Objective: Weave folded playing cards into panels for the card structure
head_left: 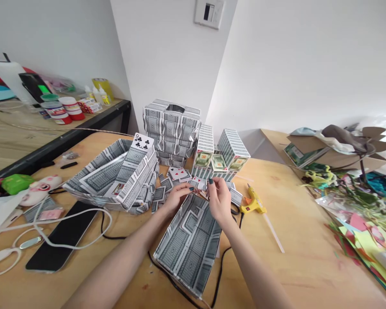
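A long open box made of grey-patterned playing cards (188, 244) lies in front of me. At its far end my left hand (179, 196) is closed, thumb and fingers pinched near the rim. Facing it from the other side, my right hand (220, 201) is also closed in a pinch. A small reddish-brown and white bit shows between the fingertips, too small to make out. Loose playing cards (177, 173) lie just beyond my hands, some face up. A yellow glue gun (254, 201) with a clear glue stick rests to the right of the box.
A larger card-built tray (99, 174) stands left, with a card-built case (172, 128) behind. Card deck boxes (234, 148) stand at back. A black phone (62, 238), white cable and black cord lie around. Coloured paper (362, 238) and a cardboard box (334, 150) are right.
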Tool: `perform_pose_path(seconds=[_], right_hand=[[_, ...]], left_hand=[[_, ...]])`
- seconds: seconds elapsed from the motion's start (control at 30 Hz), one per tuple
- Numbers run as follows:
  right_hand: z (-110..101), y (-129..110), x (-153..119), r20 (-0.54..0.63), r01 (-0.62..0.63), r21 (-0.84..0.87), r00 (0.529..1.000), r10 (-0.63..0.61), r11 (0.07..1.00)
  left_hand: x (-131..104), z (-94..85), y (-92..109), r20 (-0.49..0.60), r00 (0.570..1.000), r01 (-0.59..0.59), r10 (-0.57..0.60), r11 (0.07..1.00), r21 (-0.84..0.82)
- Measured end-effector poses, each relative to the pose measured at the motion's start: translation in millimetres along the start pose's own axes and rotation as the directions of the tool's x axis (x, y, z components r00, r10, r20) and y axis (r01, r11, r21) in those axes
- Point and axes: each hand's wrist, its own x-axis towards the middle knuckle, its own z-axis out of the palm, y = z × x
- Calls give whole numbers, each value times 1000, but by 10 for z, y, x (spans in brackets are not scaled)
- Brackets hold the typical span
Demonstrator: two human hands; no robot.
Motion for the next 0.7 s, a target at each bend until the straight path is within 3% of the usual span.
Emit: perform_pose_path(seconds=[0.07,0.1,0.17,0.23,0.27,0.33,0.47,0.57,0.63,0.7], right_hand=[[-119,-80,-80,143,116,-79,984,-104,990],[-173,-123,-124,287,205,-94,943,-170,974],[-249,-199,-209,592,389,-61,756,-280,919],[-268,-243,-274,768,535,-42,558,-315,844],[-256,-251,-296,819,593,-53,487,-305,804],[-203,-243,-318,878,683,-104,404,-256,723],[-71,-211,-308,914,798,-194,358,-190,570],[-45,-232,-271,926,827,-171,320,-198,536],[-87,-265,-228,916,787,-161,344,-207,595],[-172,-293,-168,872,692,-178,440,-213,699]], left_hand=[[-10,1,28,66,997,-53,49,996,67],[-16,-2,41,102,993,-74,63,991,108],[-26,-11,55,132,989,-96,73,979,179],[-27,-20,51,106,991,-98,77,971,220],[-25,-22,44,81,993,-98,81,968,231],[-16,-23,30,32,994,-106,101,964,246],[-3,-9,40,-54,990,-115,130,969,218],[-5,3,76,-87,990,-95,111,979,178],[-8,7,98,-82,991,-87,102,982,167],[-9,10,112,-68,992,-93,106,981,170]])
